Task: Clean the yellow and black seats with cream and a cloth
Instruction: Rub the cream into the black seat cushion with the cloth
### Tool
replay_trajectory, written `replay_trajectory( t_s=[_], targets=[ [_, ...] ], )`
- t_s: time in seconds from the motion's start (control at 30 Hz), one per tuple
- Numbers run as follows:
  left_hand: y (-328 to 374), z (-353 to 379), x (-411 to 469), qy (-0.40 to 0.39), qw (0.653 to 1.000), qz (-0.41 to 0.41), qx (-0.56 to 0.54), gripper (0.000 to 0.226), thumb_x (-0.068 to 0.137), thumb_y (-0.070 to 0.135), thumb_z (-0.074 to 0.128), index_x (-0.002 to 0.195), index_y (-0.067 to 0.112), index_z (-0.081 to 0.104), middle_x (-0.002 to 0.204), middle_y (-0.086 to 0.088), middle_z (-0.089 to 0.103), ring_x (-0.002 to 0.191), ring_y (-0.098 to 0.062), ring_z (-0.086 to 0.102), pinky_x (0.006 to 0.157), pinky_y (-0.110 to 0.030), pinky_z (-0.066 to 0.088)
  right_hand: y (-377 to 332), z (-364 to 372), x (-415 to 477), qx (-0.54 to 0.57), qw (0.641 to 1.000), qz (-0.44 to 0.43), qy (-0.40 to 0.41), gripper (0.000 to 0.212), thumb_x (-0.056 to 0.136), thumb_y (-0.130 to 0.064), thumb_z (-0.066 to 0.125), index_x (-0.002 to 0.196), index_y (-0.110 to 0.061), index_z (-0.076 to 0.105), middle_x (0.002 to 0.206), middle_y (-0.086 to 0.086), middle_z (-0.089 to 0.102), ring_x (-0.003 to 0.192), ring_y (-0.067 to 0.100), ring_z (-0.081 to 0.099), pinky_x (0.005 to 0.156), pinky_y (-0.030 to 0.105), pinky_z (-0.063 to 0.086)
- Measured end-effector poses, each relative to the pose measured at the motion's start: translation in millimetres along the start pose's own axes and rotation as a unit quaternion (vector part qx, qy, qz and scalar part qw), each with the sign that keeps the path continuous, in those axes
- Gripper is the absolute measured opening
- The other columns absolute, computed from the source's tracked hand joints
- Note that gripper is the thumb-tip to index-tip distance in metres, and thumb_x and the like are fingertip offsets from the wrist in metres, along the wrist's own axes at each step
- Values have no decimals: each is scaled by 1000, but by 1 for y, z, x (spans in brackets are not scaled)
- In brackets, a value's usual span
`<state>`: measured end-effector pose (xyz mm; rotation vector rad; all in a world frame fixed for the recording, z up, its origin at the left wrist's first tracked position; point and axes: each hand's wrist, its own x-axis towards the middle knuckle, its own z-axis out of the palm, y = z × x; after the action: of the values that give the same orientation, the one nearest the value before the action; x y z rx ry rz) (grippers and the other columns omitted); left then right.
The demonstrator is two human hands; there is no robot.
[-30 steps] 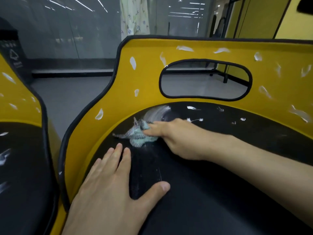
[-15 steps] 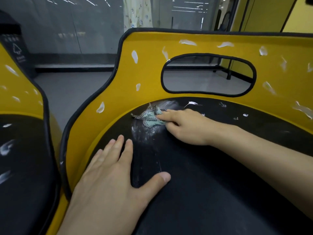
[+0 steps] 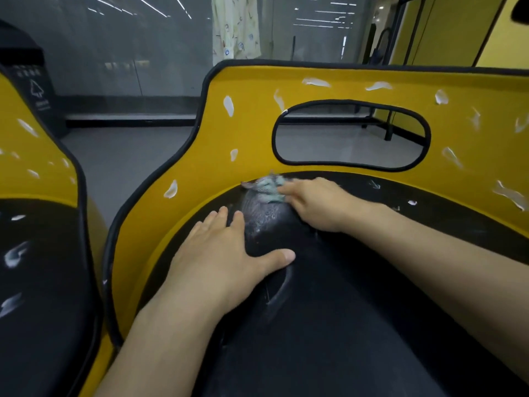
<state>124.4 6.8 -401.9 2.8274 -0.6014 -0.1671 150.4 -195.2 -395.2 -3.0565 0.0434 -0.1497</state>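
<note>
A yellow seat with a black cushion (image 3: 343, 325) fills the view. White dabs of cream (image 3: 228, 105) dot its yellow backrest (image 3: 252, 133). My right hand (image 3: 317, 204) presses a small pale green patterned cloth (image 3: 267, 187) against the far edge of the black cushion, where it meets the yellow back. A greyish smear of cream (image 3: 263, 219) lies on the cushion just below the cloth. My left hand (image 3: 223, 259) rests flat on the cushion's left side, fingers straight and thumb spread.
A second yellow and black seat (image 3: 37, 253) with cream dabs stands at the left. The backrest has an oval black-rimmed opening (image 3: 352, 136). Grey floor, a glass wall and yellow panels lie behind.
My right hand has pushed the cloth up the cushion to its far edge, leaving a smear behind. My left hand has stayed flat in place.
</note>
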Motion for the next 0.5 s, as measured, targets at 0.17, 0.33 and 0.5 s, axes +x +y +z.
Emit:
replay_trajectory(
  t_s=[0.17,0.33,0.5],
  targets=[
    [-1,0,1,13,1000,6,7,115,68,93,33,159,28,3,167,4,-5,153,-15,-2,122,-36,9,-5,-7,-35,48,995,-89,-16,40,104,-34,37,143,-39,43,154,-4,35,145,13,25,116,32,23],
    [-3,1,-2,14,1000,8,1,116,68,94,31,159,28,1,167,4,-6,153,-15,-4,122,-36,6,-7,-6,-20,32,998,-53,-28,44,106,-33,31,150,-33,33,158,-1,29,148,16,15,118,38,18],
    [-3,2,-4,11,1000,13,15,114,71,92,29,159,26,-2,167,2,-7,153,-16,-7,124,-36,2,-11,-8,-57,58,993,-96,-38,43,105,-33,32,148,-40,35,156,-10,30,144,4,18,114,23,14]
  ],
)
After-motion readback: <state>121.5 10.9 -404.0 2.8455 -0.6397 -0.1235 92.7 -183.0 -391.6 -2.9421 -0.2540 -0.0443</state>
